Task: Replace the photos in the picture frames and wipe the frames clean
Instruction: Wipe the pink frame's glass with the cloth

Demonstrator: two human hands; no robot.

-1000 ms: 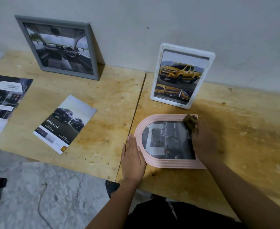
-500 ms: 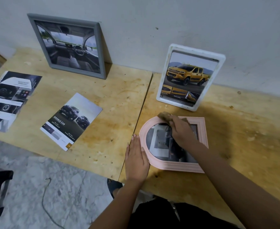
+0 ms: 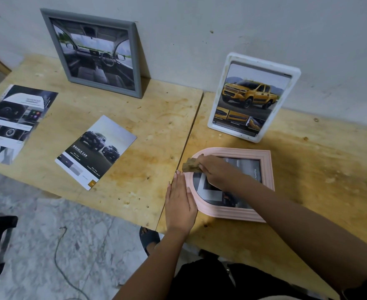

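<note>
Wood bench (image 3: 308, 191): two stained boards butted together, the seam running away from the person
Left hand (image 3: 179, 204): nearest of the two hands, flat with fingers straight and together, holding nothing, its edge braced against the curved left end of the pink frame (image 3: 232, 213)
Pink frame position: lies face up on the right board near the front edge, arched end to the left, a grey photo in its opening
Right hand (image 3: 216, 172): curled round a brown cloth (image 3: 192, 166), which could be a sponge, pressing it on the upper left of the arch; the forearm crosses the photo
Handling: the frame looks light and stiff, so a sideways wipe would likely skate it over the board, hence the brace; any glazing probably wants light pressure; best lifted by the straight outer rails
Loose prints (image 3: 96, 150): two sheets flat on the left board, thin and floppy by the look, best lifted by an edge
White frame (image 3: 296, 79): upright just behind the pink one, yellow pickup photo inside; probably tips easily, so grip both side rails
Grey frame (image 3: 137, 61): farthest and largest, leaning on the wall (image 3: 221, 22); likely wants both hands
</note>
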